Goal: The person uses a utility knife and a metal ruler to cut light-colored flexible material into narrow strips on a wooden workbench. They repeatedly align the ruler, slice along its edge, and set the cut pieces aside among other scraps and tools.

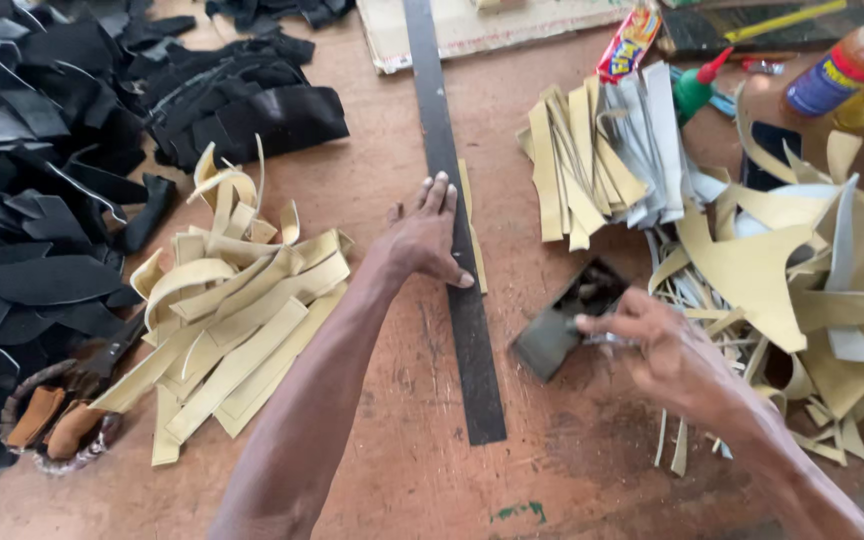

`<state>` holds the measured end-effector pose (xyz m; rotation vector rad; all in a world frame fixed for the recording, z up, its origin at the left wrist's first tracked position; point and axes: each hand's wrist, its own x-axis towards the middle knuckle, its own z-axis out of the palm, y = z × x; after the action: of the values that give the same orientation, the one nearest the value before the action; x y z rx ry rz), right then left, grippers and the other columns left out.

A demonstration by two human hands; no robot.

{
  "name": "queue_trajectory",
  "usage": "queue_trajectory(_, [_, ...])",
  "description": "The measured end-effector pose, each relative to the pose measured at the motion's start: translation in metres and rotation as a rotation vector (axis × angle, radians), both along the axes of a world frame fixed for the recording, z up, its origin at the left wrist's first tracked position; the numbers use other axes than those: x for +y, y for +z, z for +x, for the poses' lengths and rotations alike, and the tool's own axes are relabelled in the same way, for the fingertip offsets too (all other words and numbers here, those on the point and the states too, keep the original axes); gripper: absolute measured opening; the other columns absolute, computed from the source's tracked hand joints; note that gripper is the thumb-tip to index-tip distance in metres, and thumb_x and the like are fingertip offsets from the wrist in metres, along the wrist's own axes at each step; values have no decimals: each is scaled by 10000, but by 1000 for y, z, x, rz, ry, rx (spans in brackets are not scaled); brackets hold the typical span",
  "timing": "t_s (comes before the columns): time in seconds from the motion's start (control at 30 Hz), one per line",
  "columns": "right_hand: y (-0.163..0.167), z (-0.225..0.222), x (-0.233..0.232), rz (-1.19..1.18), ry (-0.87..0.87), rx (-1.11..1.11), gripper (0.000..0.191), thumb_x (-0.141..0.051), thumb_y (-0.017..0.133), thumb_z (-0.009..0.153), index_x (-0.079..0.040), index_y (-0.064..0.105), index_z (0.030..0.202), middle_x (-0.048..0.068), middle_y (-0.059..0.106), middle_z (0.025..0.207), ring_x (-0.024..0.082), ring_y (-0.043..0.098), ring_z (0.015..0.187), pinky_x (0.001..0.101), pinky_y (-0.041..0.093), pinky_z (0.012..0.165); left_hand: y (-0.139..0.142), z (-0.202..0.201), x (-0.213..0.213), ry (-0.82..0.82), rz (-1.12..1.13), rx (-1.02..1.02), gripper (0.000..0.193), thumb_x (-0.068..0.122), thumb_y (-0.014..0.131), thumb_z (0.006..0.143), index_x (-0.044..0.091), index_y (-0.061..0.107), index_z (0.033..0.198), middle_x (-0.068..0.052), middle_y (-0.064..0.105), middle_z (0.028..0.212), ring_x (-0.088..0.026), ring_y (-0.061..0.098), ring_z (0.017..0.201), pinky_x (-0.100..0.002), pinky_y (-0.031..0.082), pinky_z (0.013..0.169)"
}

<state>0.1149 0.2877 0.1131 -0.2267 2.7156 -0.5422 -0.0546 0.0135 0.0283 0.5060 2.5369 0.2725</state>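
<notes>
Head view, left to right. At far left lies a heap of black leather pieces (42, 200); below it a small woven basket (52, 425) holds brown scraps. Next comes a pile of cut tan strips (232, 320), loosely fanned on the brown worktop (402, 450).

At centre a long dark metal straightedge (457, 250) runs up and down the worktop. The left hand (422, 240) rests on it with fingers spread and flat, pressing it down; a narrow tan strip (472, 230) shows along the right edge of the straightedge, just beside the fingers. To the right, the right hand (657, 345) is closed in a pinch around a small blade-like tool — its exact form is blurred — and touches a dark sharpening block or pad (562, 320) lying tilted on the worktop.

Further right stand a stack of tan and grey strips (602, 150), then a loose mound of larger tan offcuts (812, 280). Bottles (842, 70) and a green-capped glue tube (697, 90) sit at the top right.

Judgement on method: holding a strip for cutting goes best with even downward pressure along the straightedge, fingertips kept clear of the cutting edge — and the blade drawn in one steady pass.
</notes>
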Motion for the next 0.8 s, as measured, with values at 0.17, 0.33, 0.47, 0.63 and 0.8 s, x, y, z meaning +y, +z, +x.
queue_trajectory(0.17, [5, 1, 11, -71, -73, 97, 329, -189, 717, 902, -286, 775, 1211, 4, 579, 895, 168, 561, 807, 327, 544, 718, -5, -1, -1, 18, 8, -34, 1481, 602, 886, 585, 63, -29, 1616, -89, -127, 1718, -239, -86, 1587, -610, 74, 1251])
queue_trajectory(0.33, [-5, 47, -22, -78, -84, -257, 490, -234, 673, 909, -407, 700, 1367, -54, 564, 1010, 106, 609, 759, 231, 618, 557, -10, -3, 0, 19, 15, -26, 1480, 588, 890, 591, 63, -36, 1620, -91, -114, 1723, -240, -95, 1587, -612, 73, 1247])
queue_trajectory(0.47, [-47, 75, -54, -161, 231, 229, 494, -154, 687, 907, -269, 675, 1387, 41, 553, 933, 163, 575, 682, 230, 599, 538, -10, -2, 0, 16, 26, -31, 1486, 589, 890, 586, 67, -42, 1620, -80, -115, 1724, -230, -108, 1589, -612, 60, 1247])
queue_trajectory(0.63, [-63, 46, -31, -231, -13, 245, 505, -151, 619, 964, -266, 555, 1452, 69, 534, 1072, 156, 585, 775, 251, 609, 576, -9, 0, 0, 25, 11, -45, 1496, 603, 888, 582, 69, -49, 1618, -78, -138, 1722, -224, -118, 1587, -610, 45, 1248])
queue_trajectory(0.8, [-34, 20, 16, 15, -124, 120, 622, -251, 628, 970, -235, 445, 1564, 106, 584, 919, 177, 577, 721, 298, 545, 626, -12, -2, -3, 8, 13, -34, 1502, 620, 880, 575, 79, -51, 1623, -82, -139, 1719, -225, -122, 1584, -596, 40, 1253])
